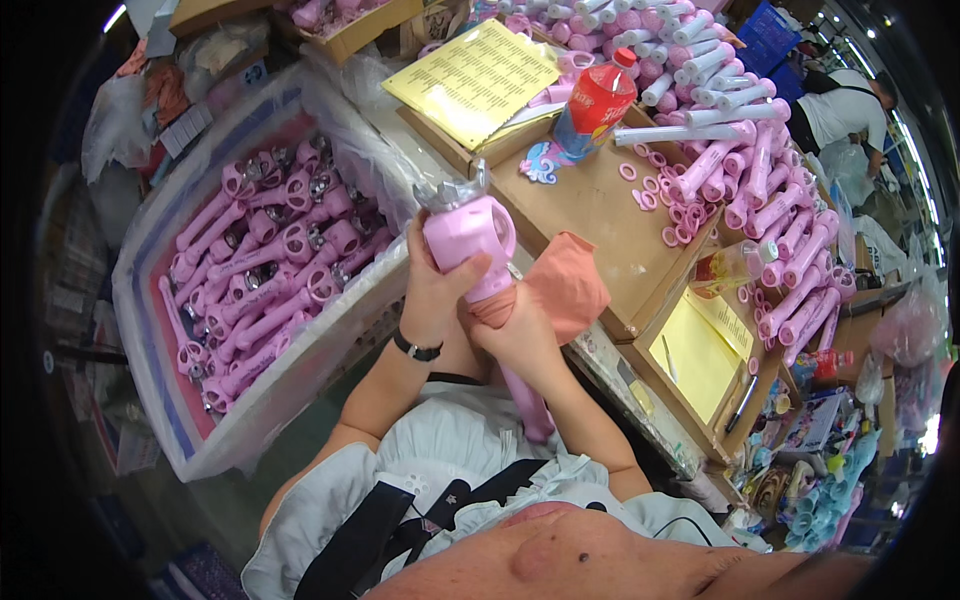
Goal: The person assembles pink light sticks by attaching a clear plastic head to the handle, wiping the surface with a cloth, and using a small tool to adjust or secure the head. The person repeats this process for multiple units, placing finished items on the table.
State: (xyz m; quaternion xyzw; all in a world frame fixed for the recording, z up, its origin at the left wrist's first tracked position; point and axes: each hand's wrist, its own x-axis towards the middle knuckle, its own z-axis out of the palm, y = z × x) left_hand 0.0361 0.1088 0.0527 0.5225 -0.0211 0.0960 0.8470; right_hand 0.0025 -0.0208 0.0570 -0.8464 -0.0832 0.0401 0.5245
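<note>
A pink plastic toy wand (465,235) with a silver crown-shaped top stands tilted in front of my body, its handle running down toward my lap. My left hand (432,290) grips it just under the round head, thumb across the front. Wrapped around the wand's neck is an orange cloth (572,288), which my right hand (520,332) holds closed against the shaft. The loose end of that cloth spreads out to the right of my hand. My right fingertips are partly hidden by the cloth.
On the left, a plastic-lined bin (150,290) holds many similar pink wands. A cardboard tray (590,225) on the table carries pink rings (685,215) and a red-capped bottle (597,105). Pink and white handles (760,190) are heaped beyond. A person (845,110) bends at far right.
</note>
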